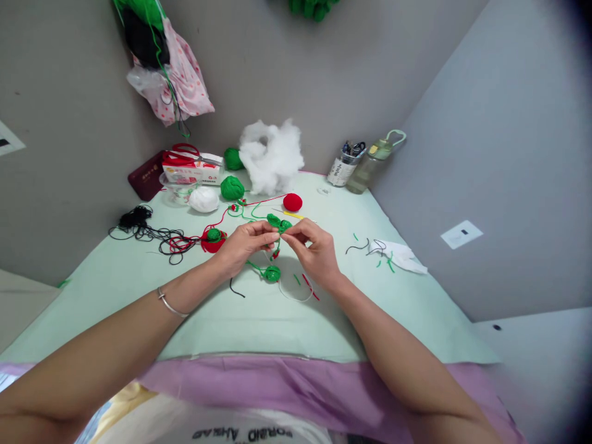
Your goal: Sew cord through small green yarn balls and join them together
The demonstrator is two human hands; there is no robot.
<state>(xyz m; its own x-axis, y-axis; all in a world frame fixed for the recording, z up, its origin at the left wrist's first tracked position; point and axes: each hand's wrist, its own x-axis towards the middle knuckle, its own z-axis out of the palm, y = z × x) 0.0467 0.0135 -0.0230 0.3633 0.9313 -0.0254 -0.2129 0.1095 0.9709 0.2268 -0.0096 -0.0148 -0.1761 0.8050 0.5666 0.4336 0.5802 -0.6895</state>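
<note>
Both hands meet over the middle of the table, pinching a small green crocheted piece (274, 219) between the fingertips. My left hand (247, 243) has thumb and forefinger closed on its lower left edge. From the other side, my right hand (314, 250) pinches it too; the exact grip is partly hidden by the fingers. A small red and green bit (275, 253) hangs just below. Under the hands lies a small green crocheted ball (272, 274) with a green strand. A white thread (296, 300) loops on the table to its right.
Behind are green yarn (232, 188), white yarn (204, 200), red yarn (292, 202), fluffy stuffing (272, 157) and red-handled scissors (185, 154) on a box. Tangled black yarn (160, 237) lies left. A pen cup (341, 169) and bottle (365, 169) stand back right; scraps lie on white tissue (404, 257).
</note>
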